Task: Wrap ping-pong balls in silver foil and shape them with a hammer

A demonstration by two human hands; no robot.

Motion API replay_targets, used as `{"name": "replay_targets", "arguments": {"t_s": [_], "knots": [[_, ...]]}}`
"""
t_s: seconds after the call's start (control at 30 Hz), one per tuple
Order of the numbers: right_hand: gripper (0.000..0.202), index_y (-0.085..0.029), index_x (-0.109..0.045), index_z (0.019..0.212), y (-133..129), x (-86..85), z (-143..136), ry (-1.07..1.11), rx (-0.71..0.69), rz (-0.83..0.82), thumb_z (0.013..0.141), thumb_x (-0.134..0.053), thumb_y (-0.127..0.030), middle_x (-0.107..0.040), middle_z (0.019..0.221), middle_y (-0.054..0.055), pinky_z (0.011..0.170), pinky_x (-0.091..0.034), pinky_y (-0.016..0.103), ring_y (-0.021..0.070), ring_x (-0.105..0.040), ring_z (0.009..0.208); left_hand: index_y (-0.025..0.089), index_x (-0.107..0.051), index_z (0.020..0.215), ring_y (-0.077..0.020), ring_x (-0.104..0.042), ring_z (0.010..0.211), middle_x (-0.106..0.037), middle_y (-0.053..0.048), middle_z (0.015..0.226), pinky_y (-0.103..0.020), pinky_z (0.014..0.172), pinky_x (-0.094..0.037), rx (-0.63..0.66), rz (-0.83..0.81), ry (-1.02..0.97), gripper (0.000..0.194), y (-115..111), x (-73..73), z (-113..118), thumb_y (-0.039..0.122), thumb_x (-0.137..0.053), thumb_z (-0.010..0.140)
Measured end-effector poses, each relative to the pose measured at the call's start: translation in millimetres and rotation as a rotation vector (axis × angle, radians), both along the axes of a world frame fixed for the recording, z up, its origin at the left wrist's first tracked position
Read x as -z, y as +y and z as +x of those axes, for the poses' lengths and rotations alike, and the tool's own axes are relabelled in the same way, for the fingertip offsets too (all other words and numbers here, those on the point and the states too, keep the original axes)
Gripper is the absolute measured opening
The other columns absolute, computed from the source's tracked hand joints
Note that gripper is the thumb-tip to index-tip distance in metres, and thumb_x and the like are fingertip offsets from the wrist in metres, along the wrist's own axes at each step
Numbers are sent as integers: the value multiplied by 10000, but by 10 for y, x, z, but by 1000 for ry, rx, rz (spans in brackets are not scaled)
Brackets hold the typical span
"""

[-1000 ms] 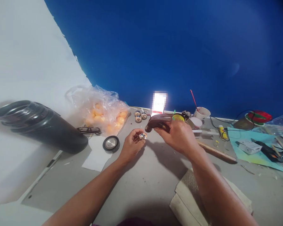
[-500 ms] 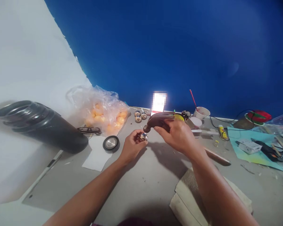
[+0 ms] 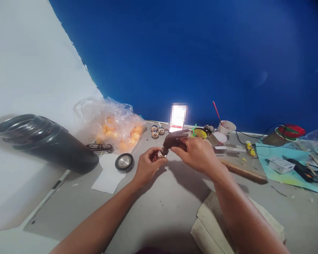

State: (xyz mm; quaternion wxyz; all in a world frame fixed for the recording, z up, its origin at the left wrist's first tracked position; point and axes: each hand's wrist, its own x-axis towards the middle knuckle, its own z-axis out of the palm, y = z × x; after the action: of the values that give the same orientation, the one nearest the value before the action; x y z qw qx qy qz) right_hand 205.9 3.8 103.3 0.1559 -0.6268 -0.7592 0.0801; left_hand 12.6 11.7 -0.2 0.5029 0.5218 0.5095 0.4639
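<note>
My left hand [image 3: 149, 165] is closed around a small shiny patterned ball [image 3: 161, 155] on the grey table. Above it, my right hand [image 3: 197, 152] grips a claw hammer [image 3: 171, 140] close to its head. The round hammer face meets the top of the ball, hiding part of it. Behind my right wrist, the wooden handle [image 3: 247, 173] extends to the right. Several similar balls [image 3: 155, 133] stand together behind my left hand.
At left are a dark bottle [image 3: 55, 144], glasses [image 3: 100, 146], a round lid [image 3: 124, 162] and a plastic bag of orange items [image 3: 116, 132]. A bright screen [image 3: 178, 116] stands behind. Cloth [image 3: 209, 225] lies front right; cups [image 3: 227, 126] and tools [image 3: 298, 169] sit beyond.
The hammer head has come down and slightly right onto the ball, and its handle shows farther right. My left hand has stayed nearly in place around the ball.
</note>
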Motion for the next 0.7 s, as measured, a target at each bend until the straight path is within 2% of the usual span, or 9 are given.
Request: {"name": "replay_targets", "arguments": {"t_s": [0.1,0.2,0.33,0.47,0.6,0.7], "knots": [[294,-249,-807,1043,6,1,14,-44,10,19,953,-588,-423,-796,910,81,682,-448,329,259,-708,813,162,-746,1019,-120,-509,633,-617,29,698,-258,621,-452,-6,32,80,422,-4,-24,-3,336,-848,648],[318,-230,-794,1082,3,2,31,19,6,87,974,-566,-424,-798,959,85,723,-467,326,253,-712,862,169,-758,1000,-128,-523,661,-640,15,742,-263,645,-459,-10,74,112,386,-3,-50,-6,333,-826,657],[289,-214,-796,1031,0,7,23,10,-66,32,960,-588,-401,-800,925,85,677,-451,307,237,-709,802,167,-746,984,-136,-550,699,-681,-4,800,-265,680,-472,5,69,101,367,-19,-58,12,334,-819,666],[288,-243,-807,1051,-3,-3,35,-38,-39,64,958,-602,-423,-798,920,81,693,-457,308,239,-708,810,170,-718,1051,-151,-595,728,-709,-19,852,-275,703,-496,12,55,55,447,-31,-42,34,335,-833,652],[302,-247,-794,1121,0,-2,49,64,-43,118,969,-592,-413,-798,950,77,723,-475,309,237,-710,852,169,-710,1034,-172,-623,768,-722,-32,852,-291,739,-508,9,62,81,412,-26,-56,28,322,-818,667],[275,-254,-811,1059,14,28,31,18,-59,74,935,-622,-412,-799,905,75,676,-460,317,245,-708,790,164,-718,1003,-168,-612,752,-720,-25,825,-291,737,-504,5,62,120,386,-30,-93,17,320,-814,663]]}}
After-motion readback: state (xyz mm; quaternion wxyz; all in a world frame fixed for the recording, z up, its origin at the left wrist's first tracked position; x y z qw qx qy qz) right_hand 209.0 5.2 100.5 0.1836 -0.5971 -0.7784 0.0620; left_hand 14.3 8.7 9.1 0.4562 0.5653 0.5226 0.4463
